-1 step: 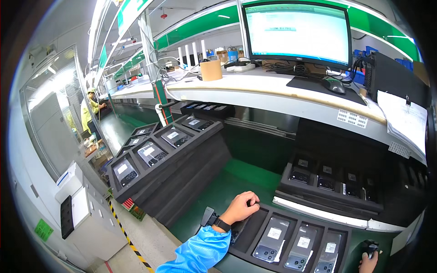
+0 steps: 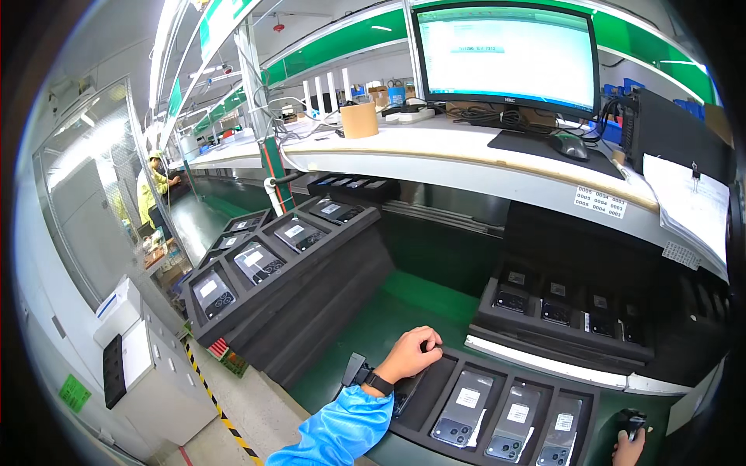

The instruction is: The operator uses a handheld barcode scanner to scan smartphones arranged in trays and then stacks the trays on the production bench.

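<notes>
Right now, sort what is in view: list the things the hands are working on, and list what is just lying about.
In hand:
left hand on the near foam tray
phones in that tray
right hand holding a small black device

Lying about:
left stack of trays
back tray of phones
monitor
mouse
tape roll
clipboard papers
</notes>
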The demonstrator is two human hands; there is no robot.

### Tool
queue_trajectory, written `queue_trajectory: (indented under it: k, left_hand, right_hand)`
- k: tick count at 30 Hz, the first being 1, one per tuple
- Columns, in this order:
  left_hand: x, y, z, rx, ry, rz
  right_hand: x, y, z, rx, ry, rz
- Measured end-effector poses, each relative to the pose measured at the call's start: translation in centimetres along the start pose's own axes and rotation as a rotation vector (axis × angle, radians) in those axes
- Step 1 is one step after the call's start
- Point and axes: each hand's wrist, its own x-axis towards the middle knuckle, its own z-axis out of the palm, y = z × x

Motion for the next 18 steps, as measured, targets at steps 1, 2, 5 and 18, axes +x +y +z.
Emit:
queue_trajectory:
  k: [1,2,5,18]
  left_hand:
    - [0.0,0.0,0.0,0.002,0.011,-0.031]
    - [0.1,0.0,-0.1,0.003,0.007,-0.024]
    - [0.1,-0.1,0.0,0.042,0.009,0.016]
    - [0.1,0.0,-0.1,0.018,0.007,-0.032]
  right_hand:
    - [0.0,0.0,-0.1,0.0,0.002,0.0]
    - [0.0,-0.1,-0.1,-0.004,-0.012,0.007]
    - [-0.3,-0.8,-0.2,0.045,-0.034,0.055]
    - [-1.1,-3.0,-0.7,0.166,-0.043,0.125]
